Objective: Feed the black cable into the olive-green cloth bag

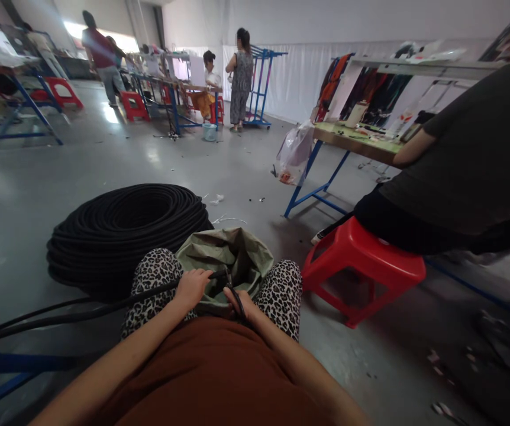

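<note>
My left hand [193,289] is wrapped round a black cable [148,292] that runs in from the lower left across my thigh. The cable's end [218,274] pokes out past my fingers over an open olive-green sack [204,239] between my knees. Close beside that end, my right hand [245,305] is closed on a black-handled cutting tool [238,300]; its small metal jaws are at the cable end. Whether it is scissors or pliers is too blurred to tell. On the floor ahead lies a large coil of black cable [122,231].
At right, a person in a dark shirt [472,154] sits on a red stool [352,260] at a workbench [357,142] with a plastic bag [294,154] hanging from it. Blue metal legs [19,362] stand lower left. White scraps [217,199] lie beyond the sack. Other people work farther back.
</note>
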A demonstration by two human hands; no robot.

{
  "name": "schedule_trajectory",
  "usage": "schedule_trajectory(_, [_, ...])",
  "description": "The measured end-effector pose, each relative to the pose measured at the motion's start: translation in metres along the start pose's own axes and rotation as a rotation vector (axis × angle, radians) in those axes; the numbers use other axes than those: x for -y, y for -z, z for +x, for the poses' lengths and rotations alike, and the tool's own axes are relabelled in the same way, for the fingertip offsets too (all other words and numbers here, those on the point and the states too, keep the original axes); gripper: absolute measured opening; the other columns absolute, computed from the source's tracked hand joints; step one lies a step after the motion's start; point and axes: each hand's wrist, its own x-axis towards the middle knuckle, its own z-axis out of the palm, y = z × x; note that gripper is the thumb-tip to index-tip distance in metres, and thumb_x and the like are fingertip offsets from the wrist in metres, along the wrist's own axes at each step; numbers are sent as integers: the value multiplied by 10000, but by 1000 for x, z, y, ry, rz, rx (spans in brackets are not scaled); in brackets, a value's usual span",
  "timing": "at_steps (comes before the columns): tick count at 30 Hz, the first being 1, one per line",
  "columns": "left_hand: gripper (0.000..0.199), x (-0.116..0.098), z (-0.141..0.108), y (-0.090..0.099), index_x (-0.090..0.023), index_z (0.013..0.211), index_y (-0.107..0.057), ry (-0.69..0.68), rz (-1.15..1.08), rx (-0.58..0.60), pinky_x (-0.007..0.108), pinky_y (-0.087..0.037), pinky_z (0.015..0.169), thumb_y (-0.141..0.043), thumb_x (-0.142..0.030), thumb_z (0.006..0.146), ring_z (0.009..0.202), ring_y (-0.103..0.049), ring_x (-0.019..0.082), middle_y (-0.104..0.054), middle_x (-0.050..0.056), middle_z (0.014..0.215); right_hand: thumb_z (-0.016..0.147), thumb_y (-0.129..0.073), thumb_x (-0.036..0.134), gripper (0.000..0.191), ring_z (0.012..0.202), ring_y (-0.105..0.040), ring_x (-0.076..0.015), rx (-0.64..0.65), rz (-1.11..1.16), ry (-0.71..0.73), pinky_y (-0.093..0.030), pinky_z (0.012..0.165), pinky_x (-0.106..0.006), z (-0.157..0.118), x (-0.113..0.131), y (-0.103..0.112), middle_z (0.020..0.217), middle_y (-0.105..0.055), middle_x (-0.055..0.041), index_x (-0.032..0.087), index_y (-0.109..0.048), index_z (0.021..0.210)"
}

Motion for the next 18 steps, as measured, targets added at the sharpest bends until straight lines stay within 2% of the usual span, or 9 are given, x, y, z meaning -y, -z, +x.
schedule_trajectory(5, [349,0,0,0,-192,1213,-649,-1,-19,-10,338,-441,878,-435,-221,938,1022,-638,229,-710,99,1096,901,-590,487,453,408,-417,-82,-85,-90,-3,-345,433,-207,-4,5,2,487,-444,34,144,-542,608])
schedule_trajectory(11, [336,2,2,-5,-190,1201,-649,-5,-29,-26,334,-438,879,-443,-223,938,1036,-633,227,-709,94,1098,916,-577,452,456,440,-460,-107,-104,-150,29,-337,455,-220,-11,11,4,485,-481,9,145,-554,579])
schedule_trajectory(14, [338,2,3,-7,-189,1208,-644,-8,-33,-31,341,-437,884,-440,-220,940,1033,-633,226,-707,96,1107,909,-584,452,468,448,-442,-107,-104,-163,27,-331,464,-225,-14,13,4,486,-469,10,151,-540,554])
schedule_trajectory(18, [343,3,4,-9,-182,1212,-641,-14,-29,-46,358,-440,887,-444,-211,933,1043,-630,238,-701,103,1127,911,-588,399,506,487,-413,-101,-124,-249,100,-309,485,-223,-15,17,5,479,-431,11,162,-473,480])
